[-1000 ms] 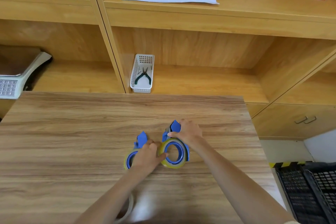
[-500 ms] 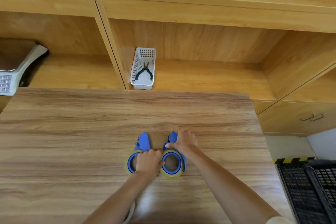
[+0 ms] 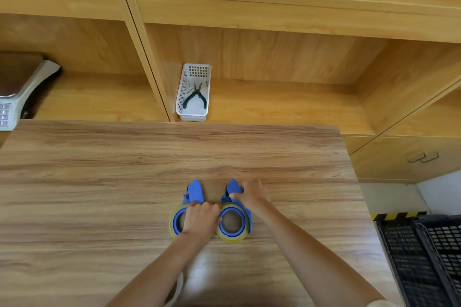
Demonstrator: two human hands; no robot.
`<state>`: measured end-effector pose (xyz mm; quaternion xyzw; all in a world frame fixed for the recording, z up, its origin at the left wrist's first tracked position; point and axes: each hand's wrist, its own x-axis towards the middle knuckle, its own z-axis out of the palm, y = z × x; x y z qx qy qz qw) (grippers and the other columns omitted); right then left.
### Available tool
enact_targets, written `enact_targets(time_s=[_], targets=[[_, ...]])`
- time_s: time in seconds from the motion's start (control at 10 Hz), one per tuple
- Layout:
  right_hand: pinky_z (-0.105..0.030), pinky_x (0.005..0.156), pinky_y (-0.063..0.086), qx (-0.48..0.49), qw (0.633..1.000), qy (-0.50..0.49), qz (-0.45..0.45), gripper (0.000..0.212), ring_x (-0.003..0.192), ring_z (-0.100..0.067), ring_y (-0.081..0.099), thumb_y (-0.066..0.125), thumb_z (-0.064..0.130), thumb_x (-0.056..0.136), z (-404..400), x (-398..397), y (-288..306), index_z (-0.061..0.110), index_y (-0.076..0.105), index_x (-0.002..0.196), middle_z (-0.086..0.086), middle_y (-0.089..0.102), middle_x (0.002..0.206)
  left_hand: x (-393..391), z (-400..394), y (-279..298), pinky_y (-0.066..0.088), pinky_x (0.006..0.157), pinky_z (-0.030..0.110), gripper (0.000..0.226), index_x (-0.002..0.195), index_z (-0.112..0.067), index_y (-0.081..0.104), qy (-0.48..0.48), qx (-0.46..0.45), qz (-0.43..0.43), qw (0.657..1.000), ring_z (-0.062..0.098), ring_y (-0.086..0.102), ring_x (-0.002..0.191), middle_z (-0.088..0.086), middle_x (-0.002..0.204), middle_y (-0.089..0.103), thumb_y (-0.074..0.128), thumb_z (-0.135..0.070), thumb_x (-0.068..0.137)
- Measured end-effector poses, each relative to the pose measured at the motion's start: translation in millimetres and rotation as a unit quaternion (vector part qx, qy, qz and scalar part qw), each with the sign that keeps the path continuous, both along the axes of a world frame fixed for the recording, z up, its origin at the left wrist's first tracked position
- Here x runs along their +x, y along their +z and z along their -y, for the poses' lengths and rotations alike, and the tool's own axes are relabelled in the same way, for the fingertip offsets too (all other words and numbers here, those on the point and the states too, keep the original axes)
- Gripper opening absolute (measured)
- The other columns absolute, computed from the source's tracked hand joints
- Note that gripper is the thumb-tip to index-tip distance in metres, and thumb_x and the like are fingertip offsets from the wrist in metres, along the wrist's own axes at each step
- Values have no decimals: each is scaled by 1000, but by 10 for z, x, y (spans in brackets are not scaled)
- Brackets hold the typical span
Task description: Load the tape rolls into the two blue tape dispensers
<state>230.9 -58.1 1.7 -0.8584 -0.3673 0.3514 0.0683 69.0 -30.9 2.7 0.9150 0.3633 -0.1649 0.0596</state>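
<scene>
Both blue dispensers lie flat, side by side, mid-table (image 3: 99, 182), each with a yellowish roll around its hub. The left hand (image 3: 200, 218) rests curled over the left dispenser (image 3: 193, 193), covering part of its roll (image 3: 174, 222). The right hand (image 3: 250, 195) pinches the right dispenser (image 3: 233, 188) near its blade end; grip detail is unclear. Right roll (image 3: 232, 237) looks seated. Advice: brace each body and press the roll square onto the hub. Another roll edge (image 3: 180, 284) peeks from under the left forearm.

Two dispensers (image 3: 193, 193) (image 3: 233, 188) lie side by side on the tabletop (image 3: 99, 182), a basket (image 3: 193, 117) holding pliers (image 3: 195, 97) on the shelf behind.
</scene>
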Motion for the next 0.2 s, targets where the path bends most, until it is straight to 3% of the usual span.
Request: enact_targets(time_s=[0.1, 0.2], targets=[[-35, 72, 51, -7, 999, -10, -52, 31, 88, -21, 67, 72, 41, 84, 53, 94, -175, 10, 68, 91, -4, 71, 93, -1, 5, 46, 43, 97, 37, 38, 132, -23, 53, 1, 6, 36, 999, 24, 66, 107, -2, 121, 66, 51, -37, 98], [-35, 73, 48, 17, 995, -11, -97, 24, 84, -21, 65, 70, 32, 87, 140, 154, -227, 8, 66, 87, -5, 70, 91, -29, -11, 100, 53, 76, 36, 33, 113, -27, 68, 20, 23, 116, 993, 21, 72, 87, -7, 103, 71, 73, -30, 81]])
